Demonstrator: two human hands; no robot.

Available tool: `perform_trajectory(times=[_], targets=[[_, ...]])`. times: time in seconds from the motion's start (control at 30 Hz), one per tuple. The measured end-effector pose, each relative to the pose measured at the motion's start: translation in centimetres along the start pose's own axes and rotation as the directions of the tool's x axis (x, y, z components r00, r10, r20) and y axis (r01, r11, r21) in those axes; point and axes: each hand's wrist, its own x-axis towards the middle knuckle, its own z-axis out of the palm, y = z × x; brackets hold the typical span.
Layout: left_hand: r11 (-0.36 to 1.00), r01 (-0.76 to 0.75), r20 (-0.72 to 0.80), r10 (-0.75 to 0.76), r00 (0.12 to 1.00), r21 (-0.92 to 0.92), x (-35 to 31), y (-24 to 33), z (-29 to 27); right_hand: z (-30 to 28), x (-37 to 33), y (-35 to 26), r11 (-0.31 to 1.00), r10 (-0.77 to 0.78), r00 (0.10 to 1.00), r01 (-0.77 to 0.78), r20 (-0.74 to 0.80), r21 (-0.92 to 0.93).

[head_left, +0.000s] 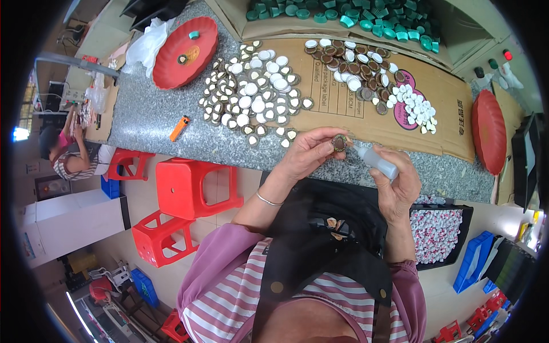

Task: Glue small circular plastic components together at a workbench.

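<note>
Between the fingertips of my left hand [311,150] is a small round brown piece with a scalloped rim [339,143]. My right hand [400,177] grips a translucent squeeze bottle [378,162], its nozzle tilted toward that brown piece and close to its edge. Whether the tip touches is too small to tell. Beyond my hands, brown and white discs [357,63] lie on a flattened cardboard sheet [326,114]. Small white pieces [414,106] are heaped to their right. On the left spreads a pile of dark scalloped pieces with pale centres [246,91].
A red scalloped tray [166,60] and an orange lighter [179,128] lie on the granite counter [148,114]. Green cups [366,17] fill a box at the back. Another red tray [490,131] leans at right. Red stools [183,186] stand at left; a person [71,151] works far left.
</note>
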Motion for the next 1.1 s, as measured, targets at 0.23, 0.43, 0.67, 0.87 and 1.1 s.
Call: perform_trajectory(times=[0.23,0.43,0.67,0.87,1.1], targets=[[1.0,-0.002,-0.008,0.002,1.0,0.011,-0.06,0.17,0.15,-0.07,-0.01,-0.13,1.0,0.005,1.0,-0.005,0.0,0.0],[1.0,-0.032,0.026,0.031,0.999,0.002,0.03,0.13,0.05,-0.2,-0.01,-0.17,1.0,0.003,1.0,-0.003,0.005,-0.011],[0.999,-0.038,0.009,0.038,0.999,-0.001,0.0,-0.12,-0.17,-0.28,-0.12,-0.27,1.0,0.001,1.0,0.0,0.011,-0.019],[0.999,-0.041,-0.009,0.041,0.999,0.001,-0.08,-0.2,-0.27,-0.2,-0.3,-0.32,1.0,0.006,1.0,-0.005,0.009,-0.007],[0.999,-0.047,-0.013,0.047,0.999,-0.013,-0.07,-0.35,-0.4,-0.21,-0.2,-0.56,1.0,-0.017,1.0,0.018,0.023,-0.014]])
